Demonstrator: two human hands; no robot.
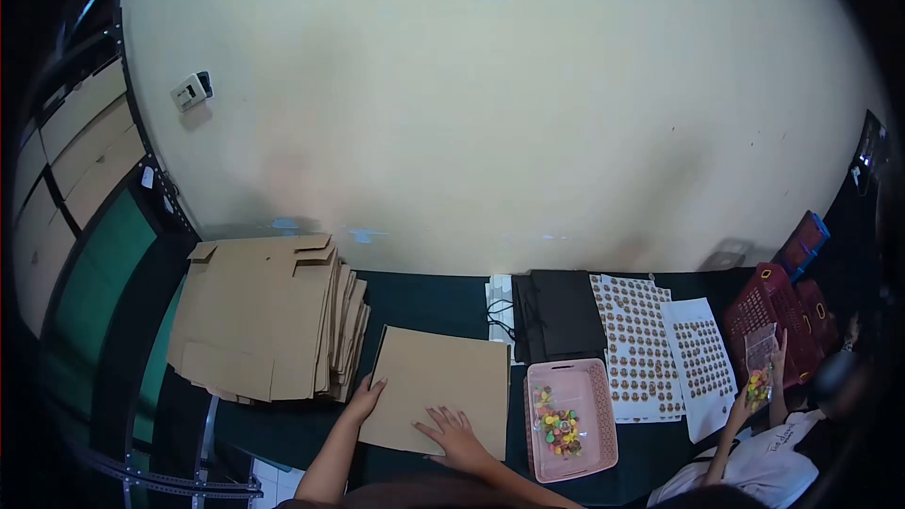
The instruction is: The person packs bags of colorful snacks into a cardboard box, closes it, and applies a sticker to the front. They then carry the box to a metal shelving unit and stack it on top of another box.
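Note:
A flat brown cardboard box (pixel 438 382) lies on the dark table in front of me. My left hand (pixel 366 400) is at its left edge, with the fingers on the rim and the thumb on the top face. My right hand (pixel 454 438) rests palm down on the lower right part of the box, fingers spread. Left of the box is a tall stack of flattened cardboard (pixel 255 320). To the right of the box stands a pink basket (pixel 603 424) with small bags of colourful pieces (pixel 563 434) inside.
Black folders (pixel 563 316) and sticker sheets (pixel 641 349) lie behind and right of the basket. At the far right a co-worker (pixel 768 462) holds a bag of colourful pieces near a dark red crate (pixel 773 320). Metal shelving (pixel 141 141) stands at the left.

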